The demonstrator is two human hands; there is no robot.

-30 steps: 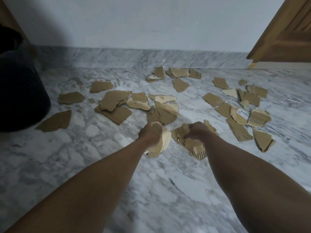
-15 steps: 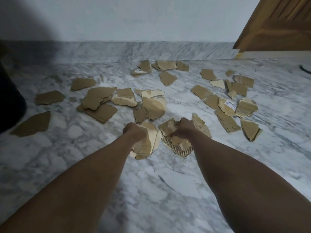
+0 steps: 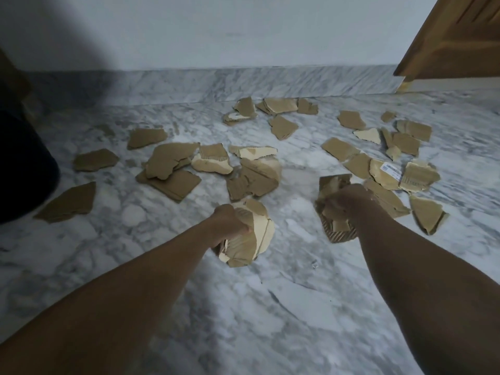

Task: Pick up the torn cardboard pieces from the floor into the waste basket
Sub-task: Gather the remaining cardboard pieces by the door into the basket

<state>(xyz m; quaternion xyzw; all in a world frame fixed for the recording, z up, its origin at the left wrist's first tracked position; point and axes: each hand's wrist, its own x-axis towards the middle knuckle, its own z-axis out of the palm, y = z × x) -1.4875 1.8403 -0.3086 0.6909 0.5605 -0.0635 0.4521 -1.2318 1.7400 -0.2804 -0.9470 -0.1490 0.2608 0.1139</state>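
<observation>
Clutching torn tan cardboard pieces (image 3: 251, 239) | left grip (image 3: 230, 222) curled round some | right grip (image 3: 353, 198) likewise

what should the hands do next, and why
Probably carry both loads left to the basket and drop them in. The left hand grips the left wad of cardboard and the right hand grips the right wad. Both look full, so grabbing more risks spills. Many loose pieces lie on the floor for later trips.
</observation>
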